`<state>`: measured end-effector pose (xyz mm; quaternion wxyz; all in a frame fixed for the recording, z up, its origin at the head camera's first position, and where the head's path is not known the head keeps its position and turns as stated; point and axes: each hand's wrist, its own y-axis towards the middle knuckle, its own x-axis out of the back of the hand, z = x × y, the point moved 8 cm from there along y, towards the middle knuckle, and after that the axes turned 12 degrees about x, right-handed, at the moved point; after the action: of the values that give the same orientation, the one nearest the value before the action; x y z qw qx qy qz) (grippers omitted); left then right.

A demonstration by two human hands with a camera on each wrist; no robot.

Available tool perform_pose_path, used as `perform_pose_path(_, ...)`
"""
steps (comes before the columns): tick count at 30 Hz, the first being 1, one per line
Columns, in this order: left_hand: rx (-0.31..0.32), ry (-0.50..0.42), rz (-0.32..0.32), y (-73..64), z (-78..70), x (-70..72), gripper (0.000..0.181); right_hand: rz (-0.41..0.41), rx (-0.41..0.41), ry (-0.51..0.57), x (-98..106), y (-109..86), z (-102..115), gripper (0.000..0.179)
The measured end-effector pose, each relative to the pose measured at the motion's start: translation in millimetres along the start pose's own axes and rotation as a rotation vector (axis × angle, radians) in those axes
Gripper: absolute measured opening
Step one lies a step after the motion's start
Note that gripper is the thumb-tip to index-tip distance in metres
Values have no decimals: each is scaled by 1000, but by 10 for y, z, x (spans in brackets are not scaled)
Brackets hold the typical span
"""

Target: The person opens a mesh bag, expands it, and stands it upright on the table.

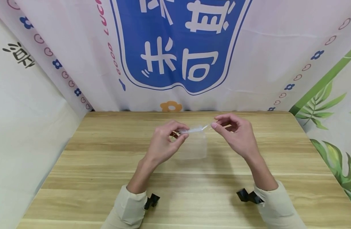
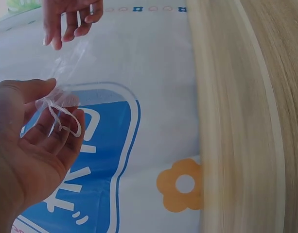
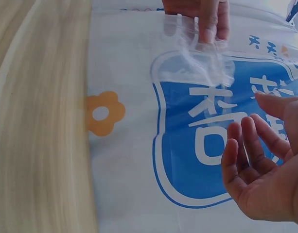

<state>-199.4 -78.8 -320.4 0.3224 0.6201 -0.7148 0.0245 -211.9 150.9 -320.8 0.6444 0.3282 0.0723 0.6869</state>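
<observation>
My left hand (image 1: 164, 141) pinches a clear plastic bag (image 1: 196, 148) by its upper edge, between thumb and fingers. Below that grip the see-through sheet hangs over the middle of the table. A thin white loop (image 2: 79, 127), like a cord or strip, curls out beside the left fingers in the left wrist view. My right hand (image 1: 237, 133) is raised at the other end of the bag, fingertips close to a narrow clear strip (image 1: 204, 127) at its top corner. In the right wrist view its thumb and loosely bent fingers (image 3: 231, 158) stand apart, with nothing visible between them.
The wood-grain table (image 1: 106, 181) ends at a white printed cloth (image 1: 264, 63) with a blue emblem. Leaf-patterned cloth (image 1: 321, 108) hangs at the right, and a pale one at the left. Black camera mounts (image 1: 154, 200) sit at both cuffs.
</observation>
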Motion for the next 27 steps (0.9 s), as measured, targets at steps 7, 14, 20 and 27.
perform_pose_path(7, 12, 19, 47, -5, -11, -78, 16, 90, 109, 27, -96, 5, 80, 27)
perform_pose_path(14, 13, -4, 82, -23, -36, -134, 16, 223, 196, -35, -243, -25, 158, 28)
perform_pose_path(20, 12, -59, 79, -31, -44, -157, 12, 286, 201, -39, -313, -48, 161, 22)
perform_pose_path(27, -11, -99, 100, -43, -79, -195, 10, 327, 263, -59, -381, -74, 184, 16)
